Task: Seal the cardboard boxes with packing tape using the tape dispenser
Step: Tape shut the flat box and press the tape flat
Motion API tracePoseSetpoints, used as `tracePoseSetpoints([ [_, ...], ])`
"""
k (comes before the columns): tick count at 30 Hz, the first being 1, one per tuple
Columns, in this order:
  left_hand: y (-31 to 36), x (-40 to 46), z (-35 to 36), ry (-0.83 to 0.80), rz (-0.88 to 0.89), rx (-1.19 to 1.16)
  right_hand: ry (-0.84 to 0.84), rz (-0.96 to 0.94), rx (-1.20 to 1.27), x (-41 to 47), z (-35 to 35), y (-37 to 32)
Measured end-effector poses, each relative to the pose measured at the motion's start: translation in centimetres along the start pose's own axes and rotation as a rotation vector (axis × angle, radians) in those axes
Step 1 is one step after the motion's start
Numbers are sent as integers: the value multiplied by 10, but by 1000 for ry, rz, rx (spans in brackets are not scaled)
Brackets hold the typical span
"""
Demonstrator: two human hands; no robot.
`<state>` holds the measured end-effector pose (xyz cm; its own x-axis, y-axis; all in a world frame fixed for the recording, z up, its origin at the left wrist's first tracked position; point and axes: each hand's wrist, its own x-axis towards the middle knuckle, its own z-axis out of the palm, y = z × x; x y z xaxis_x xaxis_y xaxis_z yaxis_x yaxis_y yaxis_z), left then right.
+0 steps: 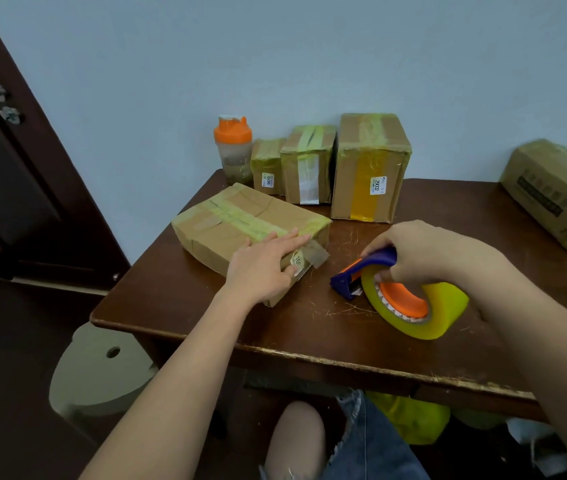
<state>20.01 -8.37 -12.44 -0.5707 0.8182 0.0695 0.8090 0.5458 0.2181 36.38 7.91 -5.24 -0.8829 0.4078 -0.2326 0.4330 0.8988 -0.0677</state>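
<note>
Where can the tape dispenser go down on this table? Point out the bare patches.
Bare brown wooden table: the near strip in front of the flat cardboard box, and the stretch between the tall taped box and the printed carton. Crowded: the back row beside the orange-lidded shaker bottle.

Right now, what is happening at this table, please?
A person is taping cardboard boxes. The left hand rests flat on the flat box near the table's front edge, which already carries yellowish tape along its top. The right hand grips the blue tape dispenser, loaded with a yellow tape roll, just right of that box and not touching it. Three taped boxes and an orange-lidded bottle stand by the wall.
</note>
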Motion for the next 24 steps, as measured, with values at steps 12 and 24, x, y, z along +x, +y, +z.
tracePoseSetpoints([
  [12, 6, -29, -7, -29, -95, -5, 472, -114, 129, -47, 2, -42],
  [24, -14, -66, -23, -81, -101, -150, 204, 436, 1837, 24, 92, -109],
])
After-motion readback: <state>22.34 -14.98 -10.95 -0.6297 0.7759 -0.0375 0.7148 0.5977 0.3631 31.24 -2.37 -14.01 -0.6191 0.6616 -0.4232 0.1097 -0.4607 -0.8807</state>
